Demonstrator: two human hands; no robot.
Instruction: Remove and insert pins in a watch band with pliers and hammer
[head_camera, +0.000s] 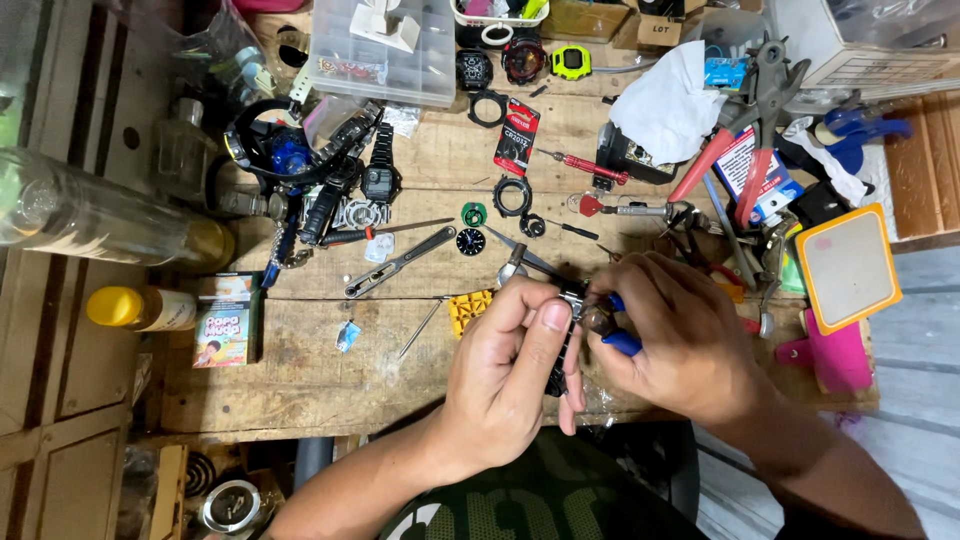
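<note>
While left hand is pinching watch by strap at near counter edge, right hand is gripping blue-handled tool, working strap joint. Next move likely needing steady, fine pressure.

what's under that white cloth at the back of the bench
A black device pokes out beneath the white cloth's lower left edge, on the wooden bench. The rest of it is covered, so its kind stays unclear.

I see 3 packs | small green-orange box at left edge | red-black blister card top centre | red-blue-white card under pliers, right
</note>
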